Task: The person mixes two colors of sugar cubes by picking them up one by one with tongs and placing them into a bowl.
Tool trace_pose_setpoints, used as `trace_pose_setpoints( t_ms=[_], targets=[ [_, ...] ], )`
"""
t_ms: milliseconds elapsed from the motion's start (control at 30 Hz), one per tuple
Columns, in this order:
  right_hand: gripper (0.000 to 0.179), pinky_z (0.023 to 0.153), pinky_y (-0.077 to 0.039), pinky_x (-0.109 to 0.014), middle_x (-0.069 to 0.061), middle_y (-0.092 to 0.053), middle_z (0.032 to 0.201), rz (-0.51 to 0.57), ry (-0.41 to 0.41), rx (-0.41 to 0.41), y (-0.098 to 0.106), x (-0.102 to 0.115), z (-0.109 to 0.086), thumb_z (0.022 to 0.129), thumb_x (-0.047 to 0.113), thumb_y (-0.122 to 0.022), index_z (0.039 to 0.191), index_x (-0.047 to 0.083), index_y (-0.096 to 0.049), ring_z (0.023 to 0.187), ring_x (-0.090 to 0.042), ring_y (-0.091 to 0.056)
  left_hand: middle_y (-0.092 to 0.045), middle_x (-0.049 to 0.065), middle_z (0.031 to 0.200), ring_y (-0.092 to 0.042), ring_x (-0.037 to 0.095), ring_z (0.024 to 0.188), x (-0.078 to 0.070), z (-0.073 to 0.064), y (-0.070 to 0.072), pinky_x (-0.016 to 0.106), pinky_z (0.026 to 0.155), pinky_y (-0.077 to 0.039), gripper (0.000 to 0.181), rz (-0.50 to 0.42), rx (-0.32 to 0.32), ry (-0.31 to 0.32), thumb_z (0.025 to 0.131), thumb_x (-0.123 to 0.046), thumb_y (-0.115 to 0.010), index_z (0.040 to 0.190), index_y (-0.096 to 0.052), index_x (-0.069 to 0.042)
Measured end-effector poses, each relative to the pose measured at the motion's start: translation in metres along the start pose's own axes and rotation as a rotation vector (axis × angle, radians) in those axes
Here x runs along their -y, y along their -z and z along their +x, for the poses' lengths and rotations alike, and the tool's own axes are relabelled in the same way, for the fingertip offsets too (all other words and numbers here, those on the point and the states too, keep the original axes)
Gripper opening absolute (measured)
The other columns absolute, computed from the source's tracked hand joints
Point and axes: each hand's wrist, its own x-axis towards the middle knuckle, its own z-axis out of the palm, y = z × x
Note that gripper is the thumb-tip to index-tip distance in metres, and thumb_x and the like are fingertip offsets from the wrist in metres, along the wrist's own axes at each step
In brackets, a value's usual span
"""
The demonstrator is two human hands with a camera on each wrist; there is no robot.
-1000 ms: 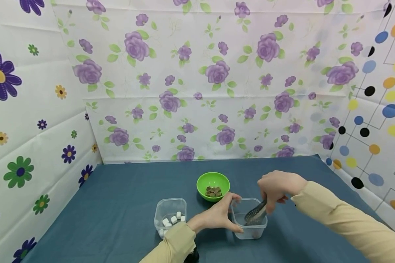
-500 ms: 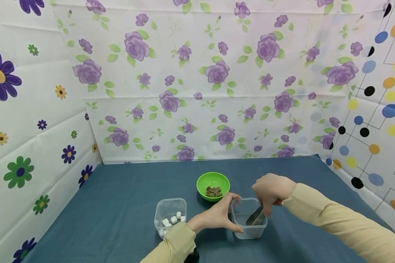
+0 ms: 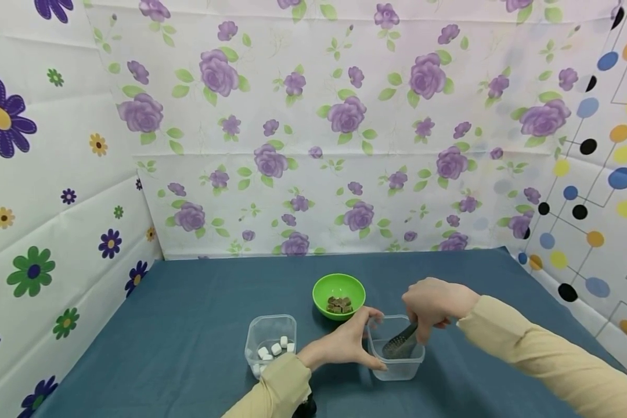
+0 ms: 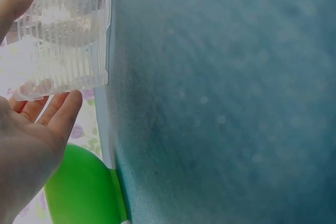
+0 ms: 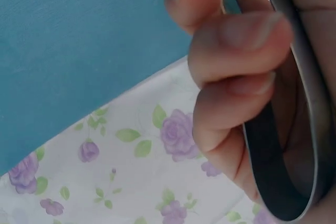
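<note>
My left hand (image 3: pixel 342 342) holds the clear plastic box (image 3: pixel 398 371) by its left side, thumb at the near corner and fingers at the far one. In the left wrist view the same box (image 4: pixel 73 61) shows ribbed walls between thumb and fingers. My right hand (image 3: pixel 439 303) grips dark metal tongs (image 3: pixel 400 343), their perforated end tilted down inside that box. What lies between the tips is too small to tell. The right wrist view shows curled fingers around the tongs' bent end (image 5: pixel 283 208).
A green bowl (image 3: pixel 321 287) with several brown cubes stands behind the left hand. To the left is a second clear box (image 3: pixel 256 337) with several white cubes, partly behind the left sleeve. Blue cloth (image 3: pixel 198 337) covers the table; patterned sheets (image 3: pixel 303 116) hang around it.
The right hand first moved left and slightly down, then a little back to the right. The tongs' perforated end now lies farther left in the box. The left hand stays in place.
</note>
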Motion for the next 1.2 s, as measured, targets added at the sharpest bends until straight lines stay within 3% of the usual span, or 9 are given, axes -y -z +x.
trace_pose_setpoints(
  t_ms=[233,567,867,1200],
  targets=[
    [0.034,0.038,-0.041,-0.024,0.004,-0.044,0.036,-0.019,-0.005,0.004,0.007,0.001,-0.004,0.064,0.027,-0.081,0.043,0.02,-0.056,0.031,-0.009,-0.042,-0.034,0.006,0.128,-0.037,0.025,0.117,0.0,-0.001,0.001,0.026,0.089,-0.039,0.074,-0.013,-0.002,-0.003,0.078,-0.018,-0.073,0.134,-0.026,-0.009],
    [0.035,0.034,-0.034,-0.023,0.008,-0.034,0.034,-0.161,0.018,-0.065,0.001,0.004,0.001,0.06,0.024,-0.083,0.042,0.021,-0.053,0.03,-0.006,-0.035,-0.034,0.006,0.129,-0.037,0.023,0.118,0.0,0.0,0.0,0.026,0.089,-0.039,0.074,0.004,-0.008,-0.004,0.078,-0.019,-0.074,0.133,-0.026,-0.011],
    [0.032,0.036,-0.039,-0.024,0.006,-0.041,0.035,-0.04,0.022,-0.047,-0.003,-0.005,-0.002,0.064,0.025,-0.082,0.045,0.022,-0.056,0.03,-0.007,-0.039,-0.032,0.009,0.131,-0.036,0.024,0.119,0.0,0.001,0.0,0.028,0.091,-0.038,0.074,-0.009,0.002,-0.008,0.078,-0.017,-0.073,0.134,-0.025,-0.009],
    [0.032,0.038,-0.04,-0.023,0.007,-0.042,0.036,0.127,0.063,-0.117,-0.007,-0.025,-0.014,0.068,0.022,-0.078,0.046,0.025,-0.055,0.03,-0.006,-0.039,-0.034,0.007,0.129,-0.036,0.022,0.119,-0.001,-0.001,0.0,0.027,0.09,-0.038,0.074,0.001,-0.002,-0.01,0.077,-0.016,-0.074,0.133,-0.026,-0.009]
  ],
)
